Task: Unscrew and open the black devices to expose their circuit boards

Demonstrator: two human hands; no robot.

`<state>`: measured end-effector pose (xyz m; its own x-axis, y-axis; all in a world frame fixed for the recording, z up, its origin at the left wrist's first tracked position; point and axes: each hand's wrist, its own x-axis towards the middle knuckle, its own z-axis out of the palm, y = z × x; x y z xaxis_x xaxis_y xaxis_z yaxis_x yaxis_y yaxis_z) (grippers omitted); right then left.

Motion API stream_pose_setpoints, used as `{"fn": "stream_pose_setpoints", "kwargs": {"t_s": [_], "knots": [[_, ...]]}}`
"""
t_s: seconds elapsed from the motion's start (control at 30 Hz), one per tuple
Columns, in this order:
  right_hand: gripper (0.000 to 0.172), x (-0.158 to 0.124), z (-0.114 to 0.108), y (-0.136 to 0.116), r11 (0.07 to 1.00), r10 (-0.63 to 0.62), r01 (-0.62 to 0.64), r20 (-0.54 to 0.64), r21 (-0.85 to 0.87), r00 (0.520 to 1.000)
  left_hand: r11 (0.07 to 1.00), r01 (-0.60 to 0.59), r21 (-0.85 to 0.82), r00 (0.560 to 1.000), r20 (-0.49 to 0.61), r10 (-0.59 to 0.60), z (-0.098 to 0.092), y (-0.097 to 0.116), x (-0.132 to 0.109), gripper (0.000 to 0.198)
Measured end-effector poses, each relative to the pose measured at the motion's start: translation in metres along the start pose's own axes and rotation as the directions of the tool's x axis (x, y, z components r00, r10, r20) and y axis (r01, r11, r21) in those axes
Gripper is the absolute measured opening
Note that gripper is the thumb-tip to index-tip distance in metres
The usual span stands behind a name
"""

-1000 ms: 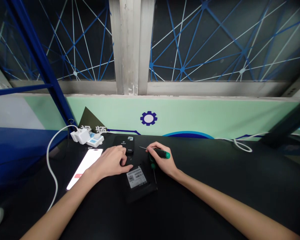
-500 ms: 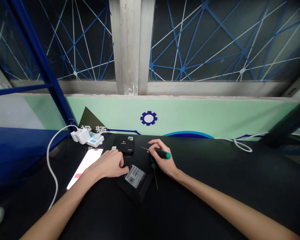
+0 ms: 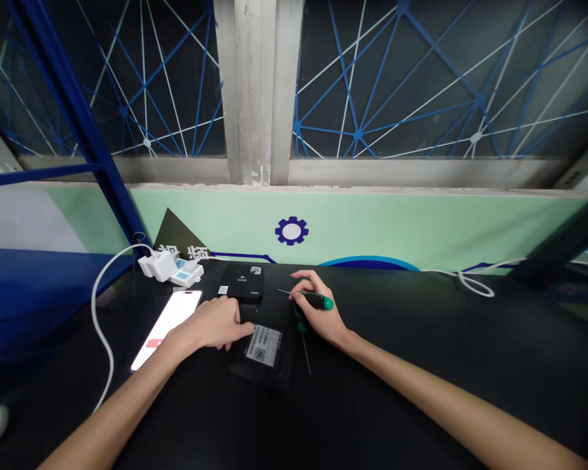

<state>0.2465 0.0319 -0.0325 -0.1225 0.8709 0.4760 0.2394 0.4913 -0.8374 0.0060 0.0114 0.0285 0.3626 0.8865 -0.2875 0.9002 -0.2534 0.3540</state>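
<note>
My left hand (image 3: 216,324) rests palm down on the black table with its fingers curled onto the left edge of a flat black device (image 3: 264,360) that bears a white barcode label (image 3: 262,344). My right hand (image 3: 319,311) grips a screwdriver with a black and green handle (image 3: 318,301); its thin shaft points left, above the device. A second green-capped screwdriver (image 3: 302,341) lies on the table just under that hand, beside the device's right edge.
A black box (image 3: 245,283) lies behind the device. A lit white phone (image 3: 166,319) lies to the left. A white charger (image 3: 157,266) and a power strip (image 3: 186,272) sit at the back left, with a white cable (image 3: 99,323) trailing forward. Another white cable (image 3: 473,282) lies at the back right.
My left hand has turned the labelled device on the table and drawn back slightly towards me. My right hand with the screwdriver has barely shifted.
</note>
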Motion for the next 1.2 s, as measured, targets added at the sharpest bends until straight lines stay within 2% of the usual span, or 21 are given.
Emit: {"fn": "stream_pose_setpoints", "kwargs": {"t_s": [0.23, 0.5, 0.6, 0.87, 1.2], "knots": [[0.022, 0.0, -0.001, 0.003, 0.999, -0.04, 0.04, -0.011, 0.015, 0.999, 1.0, -0.009, 0.017, 0.997, -0.081, 0.01, 0.002, 0.0, 0.003, 0.051], [0.004, -0.001, -0.001, -0.001, 0.996, -0.024, 0.025, -0.01, 0.088, 1.0, 0.999, 0.034, -0.014, 0.996, -0.079, -0.035, 0.001, 0.005, 0.001, 0.05], [0.013, -0.001, 0.0, -0.003, 0.997, -0.009, 0.009, -0.001, 0.074, 1.0, 0.999, 0.032, -0.025, 0.997, -0.076, -0.034, 0.001, 0.003, 0.002, 0.051], [0.018, 0.0, 0.0, -0.004, 0.999, 0.009, -0.008, -0.013, 0.05, 1.0, 0.999, 0.033, -0.039, 0.998, -0.044, -0.034, 0.002, -0.002, 0.004, 0.056], [0.028, 0.002, -0.003, -0.012, 0.985, 0.088, -0.079, -0.055, 0.151, 0.995, 0.997, 0.054, -0.062, 0.998, -0.015, -0.055, -0.003, 0.005, -0.001, 0.055]]}}
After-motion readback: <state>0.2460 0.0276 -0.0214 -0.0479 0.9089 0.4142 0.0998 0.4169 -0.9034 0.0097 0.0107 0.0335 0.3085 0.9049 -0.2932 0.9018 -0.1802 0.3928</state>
